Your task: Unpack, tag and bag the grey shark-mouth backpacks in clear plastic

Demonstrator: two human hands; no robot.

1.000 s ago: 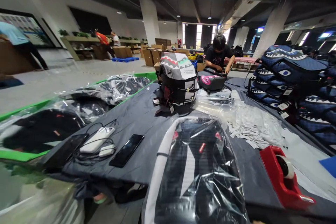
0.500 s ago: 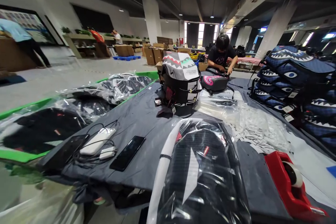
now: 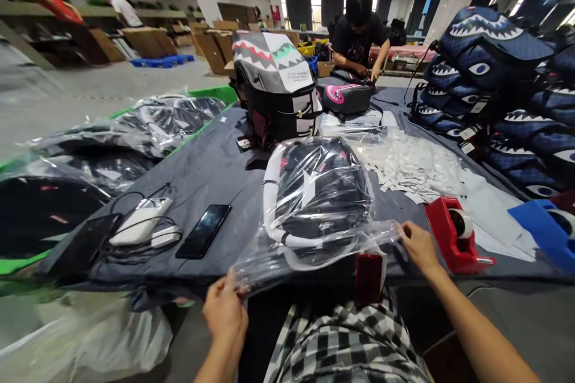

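A black backpack (image 3: 336, 182) with white edging lies on the table inside a clear plastic bag (image 3: 269, 263). My left hand (image 3: 226, 311) pinches the left corner of the bag's loose near end, just past the table edge. At the opposite corner my right hand (image 3: 418, 245) grips the plastic between thumb and fingers. The film stretches between both hands. A dark red tag (image 3: 369, 278) hangs at the table edge below the bag.
A red tape dispenser (image 3: 453, 236) and a blue one (image 3: 545, 227) stand at right. Left are a phone (image 3: 203, 231) and a white power bank (image 3: 141, 221). Backpacks (image 3: 276, 84) are stacked behind; blue shark-face bags (image 3: 478, 72) pile up right. A co-worker (image 3: 360, 36) handles a bag.
My view has tilted down and turned right. Both hands have come into sight, holding the bag's near end. The bagged backpack now lies flatter and farther from me.
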